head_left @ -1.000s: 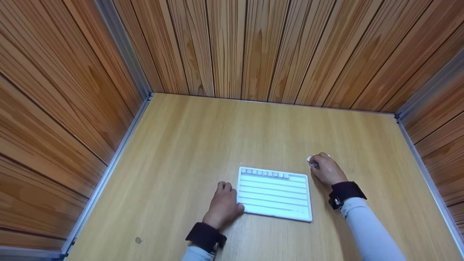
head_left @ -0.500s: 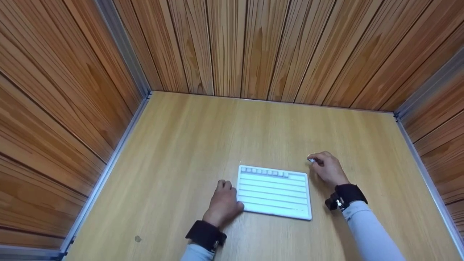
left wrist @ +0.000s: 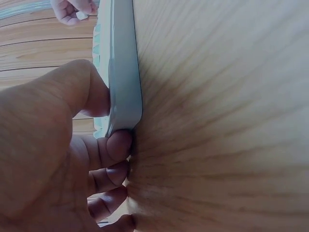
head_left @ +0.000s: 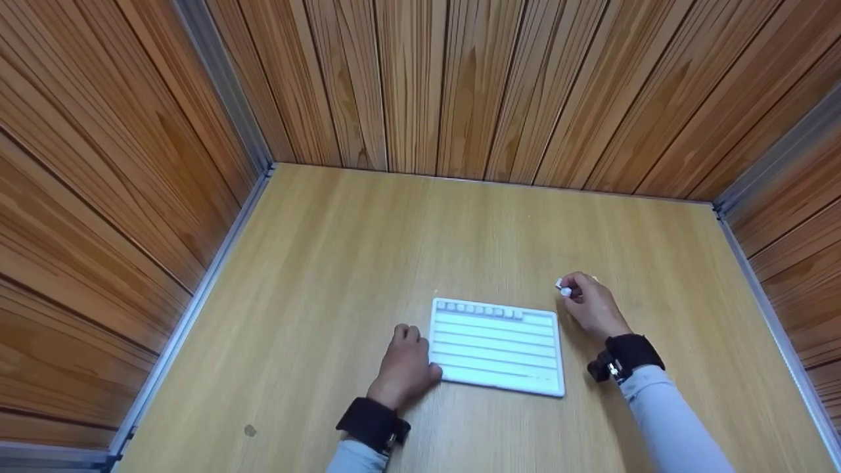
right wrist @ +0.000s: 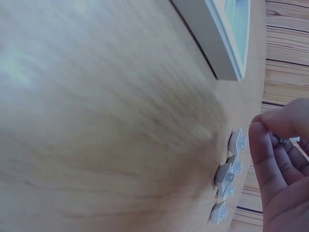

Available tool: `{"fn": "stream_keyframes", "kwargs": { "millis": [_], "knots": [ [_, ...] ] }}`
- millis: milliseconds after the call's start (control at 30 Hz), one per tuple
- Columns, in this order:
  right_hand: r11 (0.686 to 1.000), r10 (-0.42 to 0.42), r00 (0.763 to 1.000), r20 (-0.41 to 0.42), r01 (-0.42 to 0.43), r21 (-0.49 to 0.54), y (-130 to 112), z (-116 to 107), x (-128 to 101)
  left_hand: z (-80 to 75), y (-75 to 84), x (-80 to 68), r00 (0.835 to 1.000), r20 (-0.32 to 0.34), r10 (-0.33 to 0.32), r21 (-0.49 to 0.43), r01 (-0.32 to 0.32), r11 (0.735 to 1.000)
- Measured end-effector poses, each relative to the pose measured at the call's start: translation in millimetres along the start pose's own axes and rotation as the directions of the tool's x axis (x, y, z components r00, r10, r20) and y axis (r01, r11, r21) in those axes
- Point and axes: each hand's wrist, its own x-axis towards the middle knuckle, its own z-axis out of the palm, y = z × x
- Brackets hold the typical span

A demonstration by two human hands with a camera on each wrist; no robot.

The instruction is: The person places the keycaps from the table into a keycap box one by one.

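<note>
A white tray (head_left: pixel 496 358) with raised horizontal ridges lies on the table, several small white keycaps (head_left: pixel 479 310) lined up along its far row. My left hand (head_left: pixel 406 368) grips the tray's near left corner. In the left wrist view, its thumb lies on the rim and its index fingertip is against the side wall (left wrist: pixel 124 72). Beyond the tray's far right corner, my right hand (head_left: pixel 594 309) holds a small white keycap (left wrist: pixel 82 15) between thumb and fingers, partly hidden in the right wrist view. Several loose keycaps (right wrist: pixel 224 176) lie on the table close beside it, hollow undersides and stems showing.
Wood-panelled walls (head_left: pixel 473 85) stand at the back and both sides of the light wooden table (head_left: pixel 368 230), with metal strips along the edges. A dark round spot (head_left: pixel 250 430) marks the table at the near left.
My right hand has turned slightly, and white pieces at its fingertips show more plainly than half a second ago. The left hand keeps its place at the tray.
</note>
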Motion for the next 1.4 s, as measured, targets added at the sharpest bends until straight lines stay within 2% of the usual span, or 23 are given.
{"fn": "stream_keyframes", "kwargs": {
  "millis": [333,633,933,1167,1400],
  "knots": [
    [0.999,0.004,1.000,0.027,-0.003,-0.034,-5.6,1.5,-2.9,0.8,-0.8,1.7,1.000,0.019,-0.013,0.002,0.013,1.000],
    [0.985,-0.142,0.988,-0.062,0.136,-0.104,-6.6,7.7,-4.0,-0.1,-1.0,0.5,1.000,0.009,0.015,0.017,-0.015,1.000],
    [0.987,-0.136,0.990,-0.021,0.134,-0.084,-14.2,13.2,-5.3,0.5,-0.7,0.6,1.000,0.008,0.006,0.014,-0.006,1.000],
    [0.982,-0.170,0.985,-0.004,0.169,-0.080,-22.4,16.7,-7.5,1.4,-1.6,1.3,1.000,0.007,-0.002,0.013,0.001,1.000],
    [0.985,-0.150,0.988,0.042,0.153,-0.077,-29.7,18.8,-9.6,1.7,-1.5,0.6,1.000,-0.002,0.004,0.007,-0.004,1.000]
  ]
}}
